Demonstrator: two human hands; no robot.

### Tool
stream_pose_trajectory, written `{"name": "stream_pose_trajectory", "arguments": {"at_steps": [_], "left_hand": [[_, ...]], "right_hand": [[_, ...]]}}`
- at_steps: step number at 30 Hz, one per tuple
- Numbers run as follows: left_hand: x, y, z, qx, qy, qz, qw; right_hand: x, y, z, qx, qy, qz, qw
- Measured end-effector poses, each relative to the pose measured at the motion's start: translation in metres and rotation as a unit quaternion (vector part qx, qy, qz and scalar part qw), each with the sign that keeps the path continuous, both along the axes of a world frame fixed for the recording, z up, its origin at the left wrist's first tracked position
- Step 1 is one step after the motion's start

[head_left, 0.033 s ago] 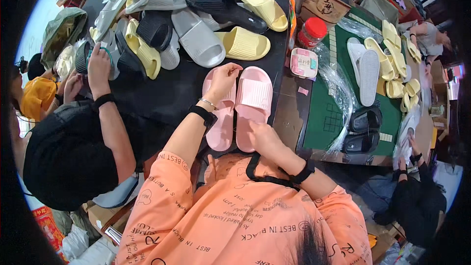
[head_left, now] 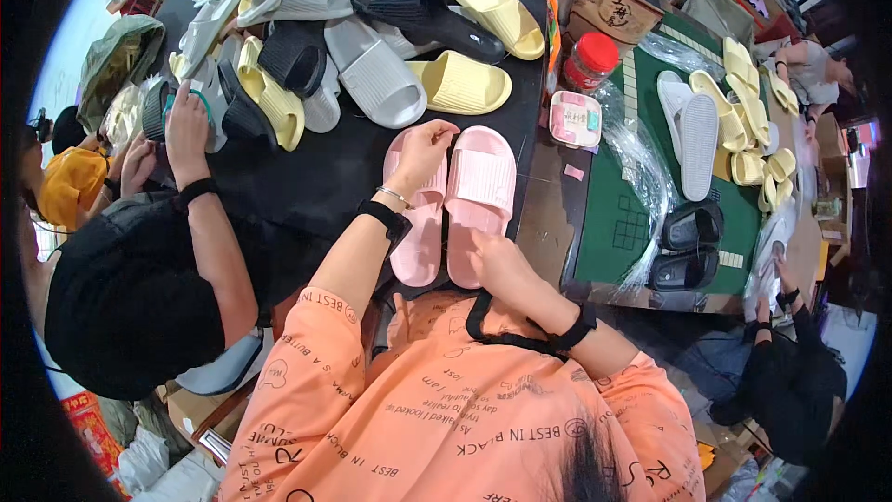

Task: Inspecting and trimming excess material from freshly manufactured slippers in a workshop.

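A pair of pink slide slippers lies side by side on the black tabletop in front of me, toes pointing away. Over the strap of the left slipper (head_left: 418,246) is my left hand (head_left: 426,153), its fingertips pinched together close to the gap between the two. Whatever they hold, if anything, is too small to make out. My right hand (head_left: 506,270) rests on the footbed of the right slipper (head_left: 481,172), towards its heel. Its fingers are curled in, and what may be inside them is hidden.
Beyond lies a heap of grey (head_left: 381,79), black (head_left: 423,14) and yellow slippers (head_left: 460,82). A co-worker's hand (head_left: 189,125) works at the left. To the right, a red-lidded jar (head_left: 592,60) and small box (head_left: 575,119) stand beside a green table (head_left: 604,256) with more slippers and plastic wrap.
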State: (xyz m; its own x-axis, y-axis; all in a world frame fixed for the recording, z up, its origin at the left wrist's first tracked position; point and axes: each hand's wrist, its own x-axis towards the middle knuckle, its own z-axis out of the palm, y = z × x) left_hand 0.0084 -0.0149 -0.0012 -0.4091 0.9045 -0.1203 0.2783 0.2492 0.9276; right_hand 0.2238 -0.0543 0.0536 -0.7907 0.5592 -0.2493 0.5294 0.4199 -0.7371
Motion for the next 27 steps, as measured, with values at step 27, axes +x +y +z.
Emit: {"name": "stream_pose_trajectory", "arguments": {"at_steps": [27], "left_hand": [[0.001, 0.017, 0.011, -0.153, 0.079, -0.05, 0.984]], "right_hand": [[-0.032, 0.013, -0.024, 0.075, 0.083, 0.031, 0.993]]}}
